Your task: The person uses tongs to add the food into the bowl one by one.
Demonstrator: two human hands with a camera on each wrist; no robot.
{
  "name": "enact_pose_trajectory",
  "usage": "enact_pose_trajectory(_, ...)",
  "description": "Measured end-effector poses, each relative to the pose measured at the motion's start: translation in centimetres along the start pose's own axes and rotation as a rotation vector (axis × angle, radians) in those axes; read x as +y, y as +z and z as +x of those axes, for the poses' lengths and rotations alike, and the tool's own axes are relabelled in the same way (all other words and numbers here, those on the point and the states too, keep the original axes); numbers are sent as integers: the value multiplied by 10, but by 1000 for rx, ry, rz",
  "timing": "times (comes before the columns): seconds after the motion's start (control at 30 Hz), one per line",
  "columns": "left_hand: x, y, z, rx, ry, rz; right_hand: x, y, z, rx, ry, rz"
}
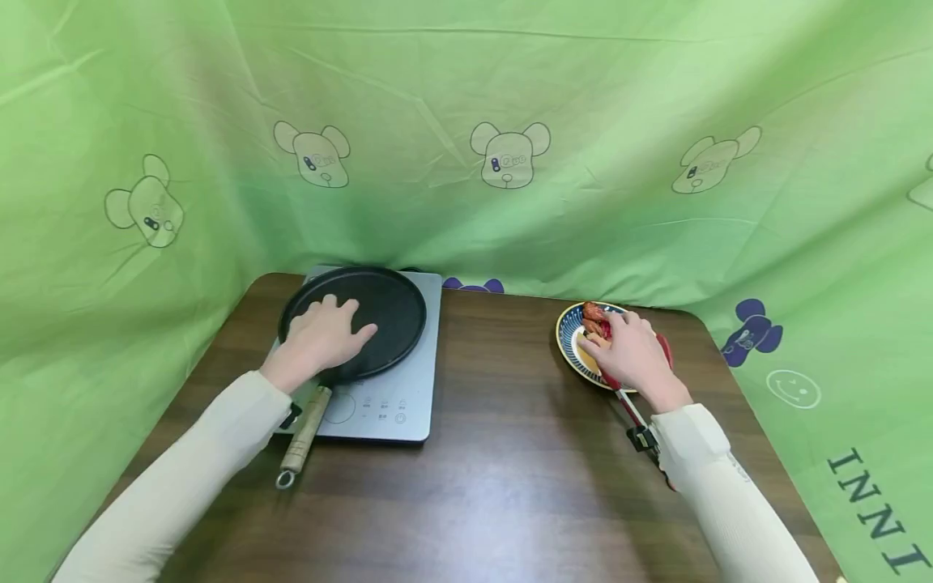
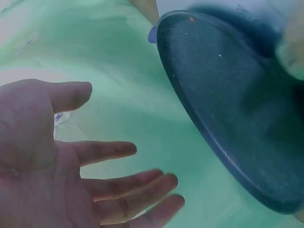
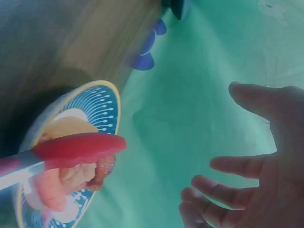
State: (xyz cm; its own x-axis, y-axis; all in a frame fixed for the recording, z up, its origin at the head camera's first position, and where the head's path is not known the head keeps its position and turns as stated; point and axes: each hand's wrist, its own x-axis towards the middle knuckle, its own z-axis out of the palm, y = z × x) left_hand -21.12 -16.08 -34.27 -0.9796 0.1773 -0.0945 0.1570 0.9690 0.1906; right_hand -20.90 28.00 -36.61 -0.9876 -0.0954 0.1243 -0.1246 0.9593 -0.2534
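Note:
My left hand (image 1: 321, 336) hovers over the flat black griddle pan (image 1: 389, 312), its fingers spread. The pan sits on a silver induction cooktop (image 1: 417, 405), its wooden handle (image 1: 306, 429) pointing toward the near edge. In the left wrist view, a gap lies between the palm and the pan. Above a blue-patterned plate (image 1: 567, 344) at the right, my right hand (image 1: 632, 348) is held with loose fingers and nothing in its grasp. Several pieces of food (image 3: 76, 178) lie on the plate. Red-tipped tongs (image 3: 80, 149) rest across it, partly hidden by the hand in the head view.
A brown wooden table (image 1: 496, 437) carries everything. Green cloth (image 1: 437, 121) with cartoon bear prints hangs around its back and sides. Small black wrist mounts (image 1: 641, 439) sit at the cuffs.

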Motion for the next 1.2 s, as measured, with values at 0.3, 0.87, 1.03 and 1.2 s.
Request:
enact_pose_trajectory(0.3, -14, 11, -34, 26, 4, 7, 24, 13, -25, 35, 23, -9)
enact_pose_trajectory(0.87, -33, 71, -91, 76, -90, -70, 65, 36, -74, -98, 343, -38)
enact_pose_trajectory(1.03, -34, 83, -94, 31, -135, -120, 76, 44, -79, -188, 394, -38)
enact_pose_trajectory(1.2, -33, 94, -96, 57, -175, -167, 87, 50, -79, -251, 386, 2)
